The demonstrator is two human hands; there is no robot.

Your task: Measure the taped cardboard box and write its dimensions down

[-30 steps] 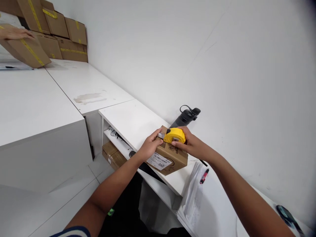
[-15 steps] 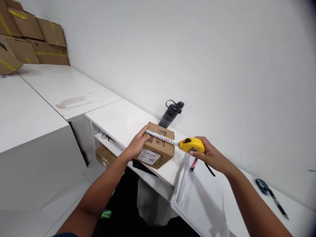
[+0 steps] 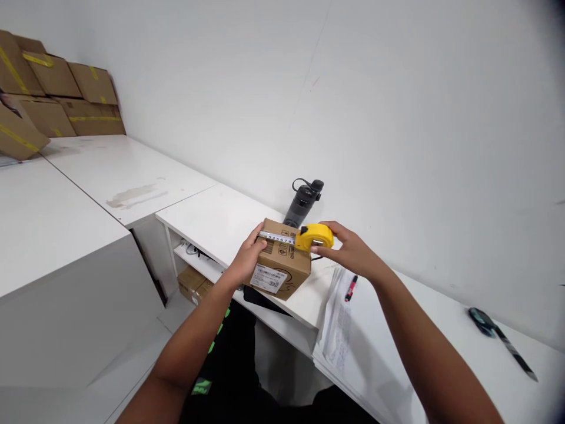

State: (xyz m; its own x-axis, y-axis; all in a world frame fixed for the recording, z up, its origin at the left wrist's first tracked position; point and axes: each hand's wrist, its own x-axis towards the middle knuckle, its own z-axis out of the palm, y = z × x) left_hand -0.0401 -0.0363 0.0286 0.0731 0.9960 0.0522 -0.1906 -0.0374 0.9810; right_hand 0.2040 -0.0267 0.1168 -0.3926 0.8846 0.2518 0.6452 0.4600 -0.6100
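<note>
A small cardboard box (image 3: 285,265) with a white label stands near the front edge of a white desk (image 3: 220,215). My left hand (image 3: 247,259) grips the box's left end and pins the tip of a steel tape there. My right hand (image 3: 348,250) holds a yellow tape measure (image 3: 314,237) at the box's top right edge. A short length of tape (image 3: 277,237) lies stretched along the top of the box.
A black bottle (image 3: 303,203) stands behind the box by the wall. A stack of papers (image 3: 339,330) with a red pen (image 3: 351,288) lies to the right, and scissors (image 3: 501,341) farther right. Taped cardboard boxes (image 3: 62,97) are piled at the far left.
My right hand has brought the tape measure back left from beyond the box to its right edge, so the tape is shorter. My left hand has stayed on the box.
</note>
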